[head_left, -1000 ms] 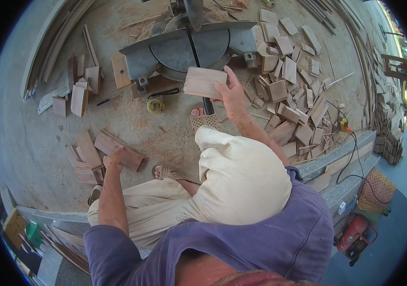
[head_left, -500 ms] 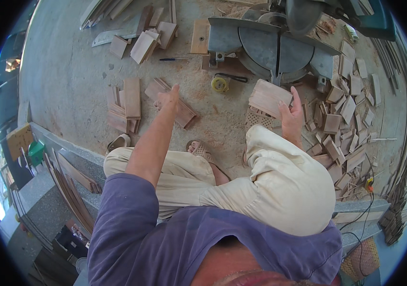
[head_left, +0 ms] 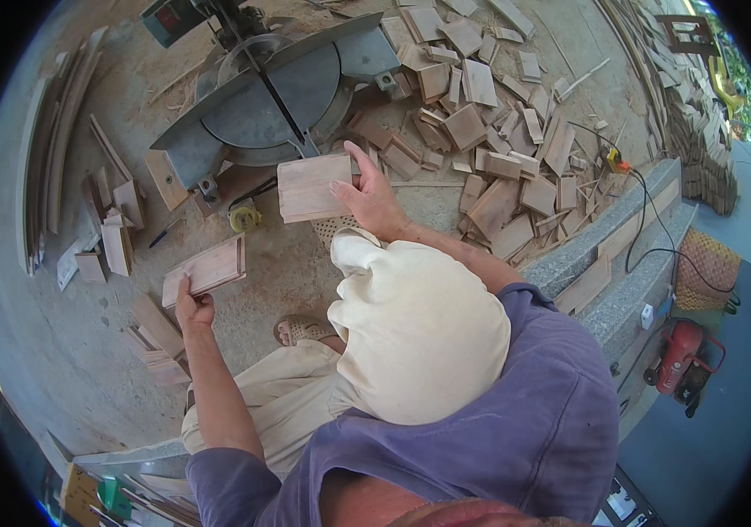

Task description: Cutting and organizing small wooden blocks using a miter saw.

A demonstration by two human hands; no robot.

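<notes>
Here, left fingers (head_left: 186, 288) edge-grip one board (head_left: 206, 267); right fingers (head_left: 360, 162), another board (head_left: 314, 189) (some bare floor (head_left: 274, 268) between).

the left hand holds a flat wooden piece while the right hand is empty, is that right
No, the right hand isn't empty: the head view shows it holding a second wooden piece. The left hand does hold a flat wooden piece.

Concrete floor (head_left: 59, 351) — wood pieces (head_left: 466, 128), saw (head_left: 305, 81)
</notes>
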